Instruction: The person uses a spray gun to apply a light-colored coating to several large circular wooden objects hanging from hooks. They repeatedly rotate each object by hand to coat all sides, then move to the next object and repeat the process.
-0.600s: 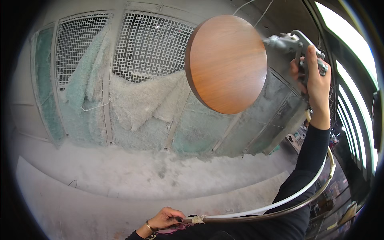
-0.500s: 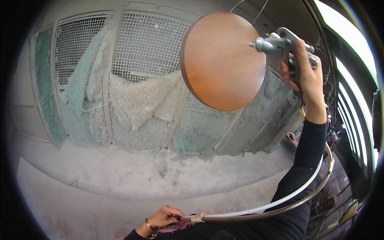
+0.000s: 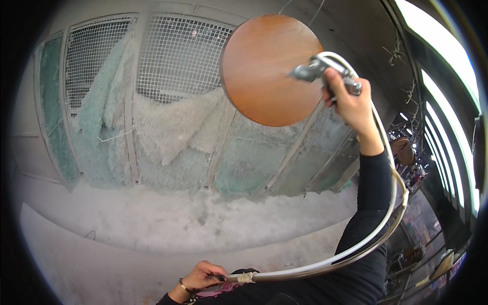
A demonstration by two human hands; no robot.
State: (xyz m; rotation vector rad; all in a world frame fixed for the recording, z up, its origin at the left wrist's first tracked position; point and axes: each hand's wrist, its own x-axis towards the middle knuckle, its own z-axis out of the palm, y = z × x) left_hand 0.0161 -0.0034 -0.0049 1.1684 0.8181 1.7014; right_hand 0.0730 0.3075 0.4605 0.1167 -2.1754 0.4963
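Note:
A round brown wooden disc hangs upright from thin wires. My right hand is raised at the disc's right side, closed round the handle of a metal spray gun. The gun's nozzle points left across the disc's face, and a faint mist shows there. From the gun, a white hose arcs down past my right arm and runs beside a brownish hose, the two bound together with tape. Low in front of me, my left hand is closed on the hoses near the taped joint. A bracelet circles that wrist.
Behind the disc stands a wall of metal grids and greenish filter sheets, partly torn and coated in pale dust. A dusty white ledge runs below. Bright windows and cluttered shelving are at the right.
My right hand has swung left with the spray gun and tilted it, bringing it over the disc's right part. The disc appears slightly farther left. My left hand stays on the hoses.

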